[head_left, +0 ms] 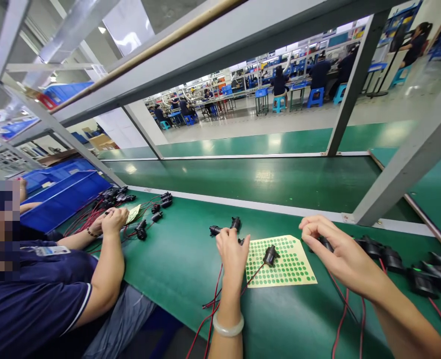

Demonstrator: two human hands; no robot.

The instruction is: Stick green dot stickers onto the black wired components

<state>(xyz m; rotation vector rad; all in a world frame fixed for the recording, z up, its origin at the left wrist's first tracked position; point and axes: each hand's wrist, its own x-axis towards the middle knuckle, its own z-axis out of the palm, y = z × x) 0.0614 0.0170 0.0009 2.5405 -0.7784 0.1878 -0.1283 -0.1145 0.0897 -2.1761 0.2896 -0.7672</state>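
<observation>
A pale yellow sheet (254, 276) with rows of green round stickers lies on the green table, and a black part (270, 256) with a red-and-black wire rests on it. My left hand (232, 249), with a pale bracelet on the wrist, is at the sheet's left edge, fingers apart, beside black parts (235, 223) that it partly hides. To the right of the sheet hovers my right hand (330, 247), thumb and fingers bent toward each other near another black part; whether anything is between its fingertips is too small to tell.
Several black parts (422, 281) with red wires lie at the right. At the left, a person (37, 299) in dark blue handles a similar sheet beside wired parts and a blue bin (67, 202). A metal post (407, 159) rises behind my right hand; a white strip crosses the bench behind.
</observation>
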